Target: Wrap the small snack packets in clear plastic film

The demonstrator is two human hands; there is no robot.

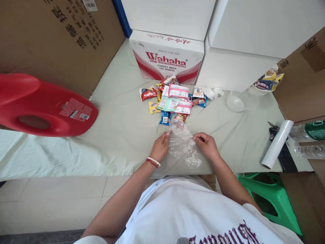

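A crumpled clear plastic bag (185, 146) lies on the pale cloth-covered table (122, 135) in front of me. My left hand (160, 147) pinches the bag's left edge, fingers closed on the film. My right hand (207, 145) pinches its right edge the same way. A snack with a patterned wrapper (179, 119) sits at the bag's far end; whether it is inside the bag I cannot tell. Just beyond lies a pile of several small snack packets (175, 100) in pink, blue, yellow and red wrappers.
A Wahaha water carton (166, 56) and white boxes (236, 40) stand behind the pile. A red plastic jug (43, 108) lies at left by a brown carton (63, 37). At right are a clear film roll (277, 144), a clear lid (236, 103), a snack bowl (266, 83) and a green stool (269, 196).
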